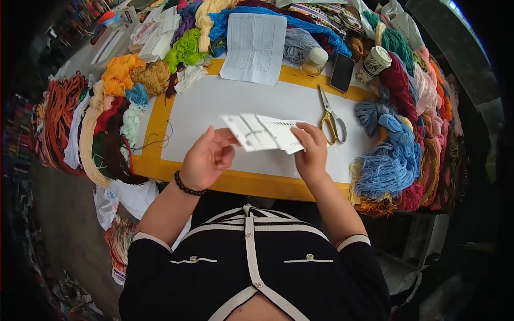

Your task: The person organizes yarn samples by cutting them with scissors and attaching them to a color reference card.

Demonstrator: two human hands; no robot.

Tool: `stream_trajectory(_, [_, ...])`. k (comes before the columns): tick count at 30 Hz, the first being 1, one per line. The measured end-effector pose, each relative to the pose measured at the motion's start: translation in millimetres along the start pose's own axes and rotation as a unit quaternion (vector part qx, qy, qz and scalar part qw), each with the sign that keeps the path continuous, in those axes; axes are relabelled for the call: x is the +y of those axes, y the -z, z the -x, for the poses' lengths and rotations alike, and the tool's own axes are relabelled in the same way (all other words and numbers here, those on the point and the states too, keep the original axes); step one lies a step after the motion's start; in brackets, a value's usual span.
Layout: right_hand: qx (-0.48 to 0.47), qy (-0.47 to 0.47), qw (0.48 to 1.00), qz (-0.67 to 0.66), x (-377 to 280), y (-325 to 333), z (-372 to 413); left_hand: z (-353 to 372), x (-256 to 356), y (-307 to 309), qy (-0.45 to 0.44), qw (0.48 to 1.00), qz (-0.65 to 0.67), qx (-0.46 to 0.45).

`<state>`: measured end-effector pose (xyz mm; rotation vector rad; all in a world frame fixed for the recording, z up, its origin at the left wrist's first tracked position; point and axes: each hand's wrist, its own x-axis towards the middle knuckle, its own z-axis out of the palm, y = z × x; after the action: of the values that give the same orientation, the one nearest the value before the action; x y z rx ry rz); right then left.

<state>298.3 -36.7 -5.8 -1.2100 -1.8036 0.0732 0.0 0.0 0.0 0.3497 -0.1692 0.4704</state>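
My right hand (311,152) grips a few white cards with punched holes (259,132) by their right end, thumb below and fingers over the top. The cards are fanned slightly and held tilted above the white work surface (198,117). A row of small dark holes runs along the upper edge of the right-hand card. My left hand (209,158), with a dark beaded bracelet on the wrist, is beside the cards' left end. Its fingers are loosely bent and apart, the fingertips right at the card edge. Scissors (330,120) with yellow and grey handles lie right of my right hand.
A printed sheet (254,48) lies at the back, with a lidded jar (315,61), a phone (341,73) and a paper cup (373,64) to its right. Yarn skeins ring the table, including blue ones (391,160) at right and orange ones (120,74) at left.
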Motion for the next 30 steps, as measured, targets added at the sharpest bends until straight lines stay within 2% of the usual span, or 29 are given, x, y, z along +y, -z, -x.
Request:
stream_trajectory(1, [0.014,0.014,0.999,-0.037,-8.7,7.4,-11.6,-9.3,-0.5,-22.1,-0.06,0.971,-0.212,0.091])
stream_trajectory(2, [0.025,0.035,0.996,-0.075,-23.7,18.2,-25.4,-19.7,-2.9,-38.3,-0.117,0.887,-0.411,0.175])
stream_trajectory(3, [0.019,0.024,0.997,-0.071,-34.5,37.7,-27.2,-41.7,-20.0,-52.9,-0.11,0.892,-0.401,0.177])
stream_trajectory(5, [0.04,-0.023,0.97,-0.237,-51.8,50.4,-34.9,-84.1,-38.0,-63.9,-0.361,0.742,-0.526,0.206])
stream_trajectory(6, [0.002,-0.089,0.944,-0.317,-52.2,51.6,-28.8,-100.6,-47.8,-61.5,-0.392,0.738,-0.522,0.173])
stream_trajectory(7, [-0.032,-0.181,0.907,-0.378,-48.9,41.4,-15.7,-103.0,-54.0,-58.0,-0.382,0.752,-0.515,0.154])
stream_trajectory(8, [-0.051,-0.173,0.919,-0.35,-43.4,31.1,-12.0,-101.5,-64.1,-48.2,-0.372,0.745,-0.53,0.161])
stream_trajectory(9, [-0.049,-0.209,0.907,-0.361,-46.3,23.2,-6.8,-98.3,-74.9,-38.6,-0.357,0.739,-0.545,0.17])
stream_trajectory(10, [-0.083,-0.202,0.906,-0.362,-33.1,13.7,6.0,-96.5,-84.5,-28.6,-0.333,0.736,-0.55,0.212])
stream_trajectory(11, [-0.051,-0.231,0.91,-0.341,-37.6,12.2,11.7,-98.9,-90.3,-25.0,-0.327,0.748,-0.543,0.196])
stream_trajectory(14, [-0.021,-0.272,0.883,-0.383,-42.6,1.5,14.2,-95.7,-92.6,-5.1,-0.314,0.66,-0.627,0.268])
stream_trajectory(15, [-0.024,-0.276,0.876,-0.394,-45.0,-2.8,14.2,-97.0,-92.4,-2.1,-0.317,0.66,-0.624,0.273])
stream_trajectory(17, [-0.034,-0.279,0.868,-0.411,-50.9,-13.4,14.4,-96.9,-91.6,-0.6,-0.332,0.651,-0.59,0.343])
stream_trajectory(19, [-0.011,-0.26,0.891,-0.372,-54.8,-19.2,16.2,-92.6,-97.8,-6.5,-0.361,0.617,-0.622,0.32])
stream_trajectory(20, [0.015,-0.213,0.92,-0.329,-55.4,-20.4,17.6,-88.4,-94.8,-5.7,-0.37,0.587,-0.662,0.282])
stream_trajectory(21, [0.009,-0.213,0.918,-0.335,-57.5,-24.0,17.6,-81.5,-90.2,-4.1,-0.375,0.555,-0.702,0.242])
stream_trajectory(22, [0.008,-0.214,0.918,-0.335,-60.3,-26.6,18.8,-74.2,-88.9,1.1,-0.372,0.553,-0.704,0.245])
stream_trajectory(23, [0.012,-0.214,0.919,-0.331,-62.8,-28.5,19.7,-69.1,-88.8,9.7,-0.325,0.584,-0.69,0.277])
stream_trajectory(24, [0.006,-0.201,0.952,-0.232,-52.6,-40.4,32.0,-67.4,-87.3,14.4,-0.276,0.615,-0.674,0.302])
stream_trajectory(25, [0.021,-0.204,0.953,-0.224,-51.6,-43.8,34.7,-66.5,-85.6,13.9,-0.271,0.621,-0.677,0.287])
stream_trajectory(27, [-0.001,-0.196,0.963,-0.183,-52.0,-45.4,39.0,-62.3,-83.6,12.7,-0.271,0.604,-0.71,0.24])
stream_trajectory(28, [-0.003,-0.203,0.966,-0.162,-54.8,-41.7,36.1,-57.7,-79.1,14.3,-0.24,0.582,-0.741,0.234])
stream_trajectory(29, [0.015,-0.213,0.965,-0.154,-59.7,-40.1,34.2,-51.8,-72.3,16.9,-0.225,0.523,-0.792,0.222])
stream_trajectory(30, [-0.029,-0.256,0.947,-0.191,-62.9,-37.0,32.7,-45.9,-68.8,15.9,-0.176,0.57,-0.761,0.254])
